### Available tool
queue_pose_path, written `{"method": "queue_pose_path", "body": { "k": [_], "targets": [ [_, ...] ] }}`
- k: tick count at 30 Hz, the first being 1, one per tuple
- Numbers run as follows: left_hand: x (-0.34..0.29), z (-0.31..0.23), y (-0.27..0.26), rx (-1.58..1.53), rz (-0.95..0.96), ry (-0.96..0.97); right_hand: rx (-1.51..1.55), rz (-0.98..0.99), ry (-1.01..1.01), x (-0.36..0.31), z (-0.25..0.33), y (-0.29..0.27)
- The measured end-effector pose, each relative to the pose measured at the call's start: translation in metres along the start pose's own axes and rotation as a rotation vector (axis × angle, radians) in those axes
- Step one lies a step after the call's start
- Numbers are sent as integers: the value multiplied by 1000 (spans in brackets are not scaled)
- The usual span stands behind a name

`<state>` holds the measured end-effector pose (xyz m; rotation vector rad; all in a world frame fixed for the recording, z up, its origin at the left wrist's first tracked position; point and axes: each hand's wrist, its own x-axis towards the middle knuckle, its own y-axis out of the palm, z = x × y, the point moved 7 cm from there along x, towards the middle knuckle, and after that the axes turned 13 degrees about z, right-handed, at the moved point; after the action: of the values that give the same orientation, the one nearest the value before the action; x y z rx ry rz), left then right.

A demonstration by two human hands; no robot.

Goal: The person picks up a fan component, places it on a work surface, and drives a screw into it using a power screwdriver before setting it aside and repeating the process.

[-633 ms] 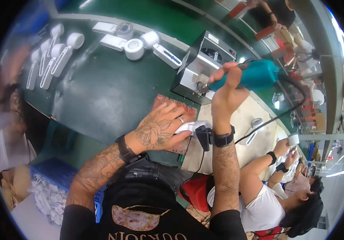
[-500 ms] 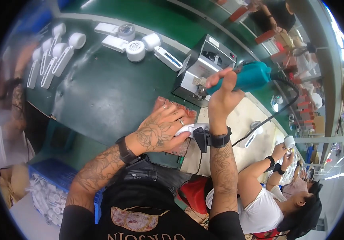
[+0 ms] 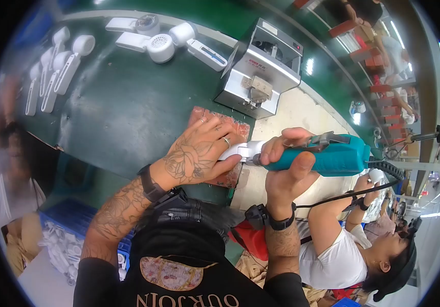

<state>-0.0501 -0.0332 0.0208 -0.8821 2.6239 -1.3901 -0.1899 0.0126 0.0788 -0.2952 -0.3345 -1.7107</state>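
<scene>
My left hand (image 3: 197,151) is closed on a white handheld fan (image 3: 239,150) and presses it down on a reddish-brown board (image 3: 241,127) at the table's near edge. Its palm and fingers hide much of the fan. In my right hand (image 3: 287,176) lies a teal electric screwdriver (image 3: 338,156), held almost level with its cable running off to the right. The screwdriver's tip points left and is at the fan, beside my left thumb; whether it touches a screw I cannot tell.
A silver-and-black screw feeder (image 3: 258,69) stands beyond the board. Several white handheld fans (image 3: 160,48) lie at the back and far left of the green table (image 3: 123,102). A blue crate (image 3: 71,212) with white parts is at lower left. A co-worker (image 3: 332,256) sits close on the right.
My right hand has brought the electric screwdriver from the screw feeder back toward me, down to the fan. My left hand has stayed on the fan. The view has shifted slightly.
</scene>
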Motion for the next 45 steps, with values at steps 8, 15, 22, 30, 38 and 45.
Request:
{"method": "queue_pose_path", "body": {
  "k": [8, 15, 22, 30, 38, 45],
  "targets": [
    [3, 1, 5, -4, 33, -20, 54, 5, -23, -5, -16, -2],
    [2, -3, -4, 18, -38, 2, 174, 26, -22, -3, -22, 3],
    [-13, -22, 8, 204, -59, 130, 204, -122, -21, -27, -14, -9],
    [-99, 58, -79, 88, -500, -489, 148, -173, -189, -99, 38, -35],
    [-48, 23, -113, 451, -535, -280, 243, -99, 57, -116, 22, -47],
    [156, -78, 71, -329, 132, 118, 238, -107, 95, -134, 31, -54]
  ]
}}
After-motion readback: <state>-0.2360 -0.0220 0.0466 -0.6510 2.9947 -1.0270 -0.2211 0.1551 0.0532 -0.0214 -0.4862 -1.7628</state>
